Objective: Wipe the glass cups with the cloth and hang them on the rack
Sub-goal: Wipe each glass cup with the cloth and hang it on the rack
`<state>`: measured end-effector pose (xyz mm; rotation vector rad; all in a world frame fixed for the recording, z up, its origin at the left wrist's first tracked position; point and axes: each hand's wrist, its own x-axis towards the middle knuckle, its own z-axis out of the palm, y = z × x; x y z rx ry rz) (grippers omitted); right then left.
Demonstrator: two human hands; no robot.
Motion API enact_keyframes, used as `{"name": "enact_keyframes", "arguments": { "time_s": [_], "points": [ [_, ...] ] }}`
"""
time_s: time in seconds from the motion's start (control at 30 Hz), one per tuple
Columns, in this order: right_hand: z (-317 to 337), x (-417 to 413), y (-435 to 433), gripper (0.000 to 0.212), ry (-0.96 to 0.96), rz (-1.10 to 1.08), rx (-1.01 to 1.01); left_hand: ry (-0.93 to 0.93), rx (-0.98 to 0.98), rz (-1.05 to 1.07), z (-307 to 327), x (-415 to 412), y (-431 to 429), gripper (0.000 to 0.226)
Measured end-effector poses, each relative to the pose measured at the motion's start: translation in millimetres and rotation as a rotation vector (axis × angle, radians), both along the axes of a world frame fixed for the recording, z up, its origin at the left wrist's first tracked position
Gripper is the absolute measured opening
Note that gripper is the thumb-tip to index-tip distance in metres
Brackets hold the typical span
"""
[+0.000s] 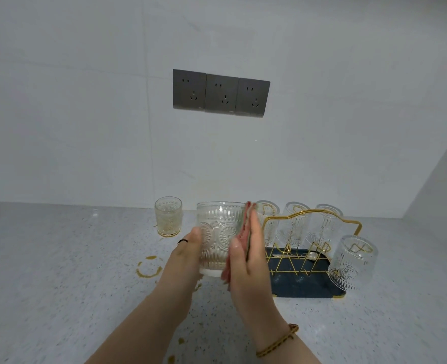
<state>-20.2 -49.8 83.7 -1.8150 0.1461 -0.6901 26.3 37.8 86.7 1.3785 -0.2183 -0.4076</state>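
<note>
The glass is clasped by the left hand's curled fingers; the cloth is pressed against it by the right hand's straight fingers.

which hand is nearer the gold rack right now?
Right. The right hand, pressing the cloth to the held cup, is beside the left end of the rack; the left hand grips the cup's far side, farther away.

three grey wall sockets above a speckled countertop with brown rings
</note>
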Motion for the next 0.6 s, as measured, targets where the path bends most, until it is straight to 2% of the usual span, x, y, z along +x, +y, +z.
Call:
{"name": "enact_keyframes", "arguments": {
  "time_s": [0.07, 0.13, 0.17, 0.23, 0.3, 0.4, 0.47, 0.5, 0.53, 0.6],
  "points": [
    [-3.1, 1.8, 2.4, 0.050, -0.031, -0.064, -0.270, 0.025, -0.066, -0.043, 3.2, -3.2, 0.0, 0.049],
    [-0.4, 3.3, 9.7, 0.058, -0.090, -0.130, -0.478, -0.049, -0.131, -0.118, 4.8, -5.3, -0.6, 0.048],
    [0.5, 4.7, 13.3, 0.060, -0.129, -0.158, -0.544, -0.057, -0.148, -0.127, 3.8, -3.7, -0.5, 0.048],
    [-2.9, 8.7, 14.5, 0.050, -0.223, -0.190, -0.619, -0.017, -0.200, -0.120, 3.7, -1.7, 2.1, 0.054],
    [0.7, 8.0, 8.7, 0.045, -0.190, -0.052, -0.477, -0.009, -0.227, -0.145, 6.2, -2.1, 5.8, 0.046],
    [17.3, 1.2, -4.8, 0.037, 0.023, 0.255, 0.127, -0.006, -0.267, -0.180, 10.7, -5.4, 8.1, 0.041],
    [17.9, -0.5, -6.2, 0.034, 0.045, 0.271, 0.280, -0.026, -0.267, -0.188, 10.9, -4.8, 8.0, 0.040],
    [17.0, -1.7, -2.0, 0.035, 0.002, 0.259, 0.226, -0.023, -0.267, -0.188, 13.0, -4.9, 8.2, 0.042],
    [15.2, -2.3, 4.3, 0.040, -0.055, 0.214, 0.085, -0.028, -0.259, -0.187, 15.4, -5.2, 8.7, 0.043],
    [5.6, 0.5, 14.4, 0.046, -0.170, 0.072, -0.341, -0.057, -0.208, -0.199, 18.1, -4.9, 9.4, 0.046]
  ]
}}
